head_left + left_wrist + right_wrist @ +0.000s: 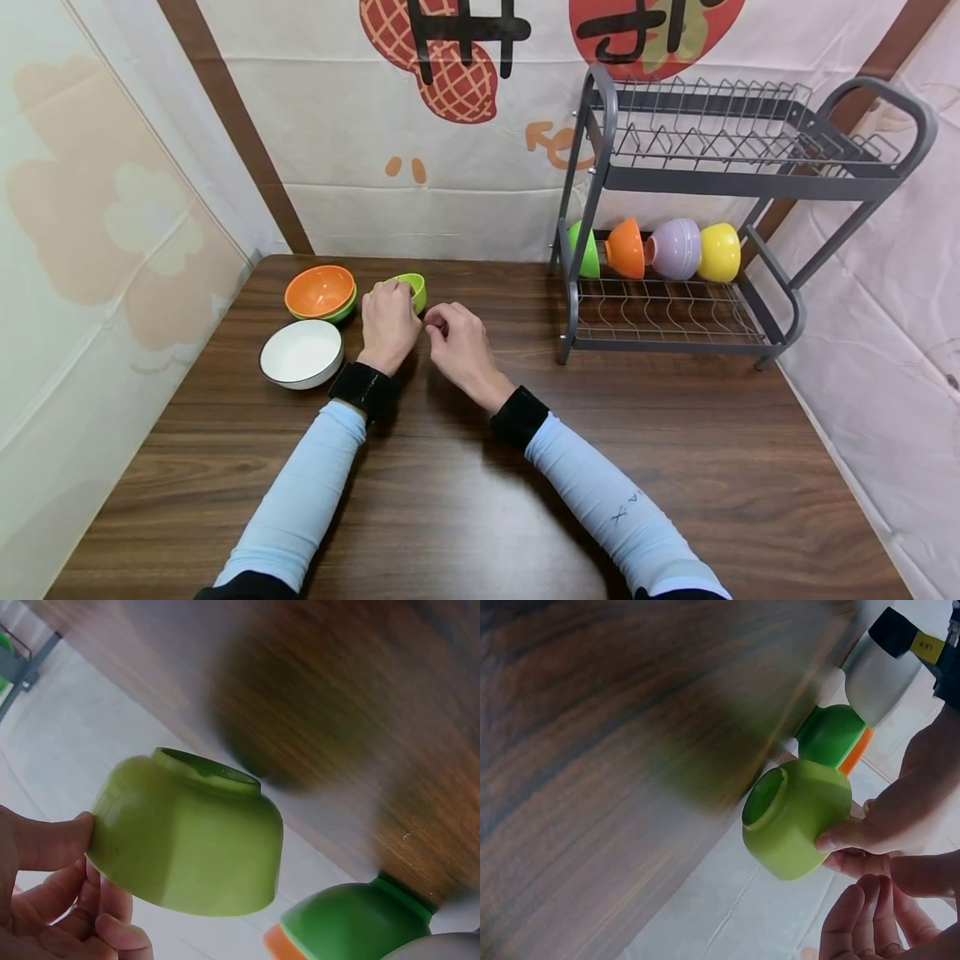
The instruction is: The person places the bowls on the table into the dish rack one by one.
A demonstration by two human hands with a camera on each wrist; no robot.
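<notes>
Your left hand (391, 327) pinches a lime-green bowl (195, 840) near its rim, thumb against the outer wall, the bowl just beyond the knuckles. Beside it, your right hand (459, 343) hangs with fingers loosely curled, nothing visible in them. Left of your left hand, an orange bowl (318, 287) nests in a darker green bowl (343, 312) on the bench (465, 517). The lime-green bowl looks light, stiff and possibly slippery; rim and foot ring likely offer you the surest hold.
</notes>
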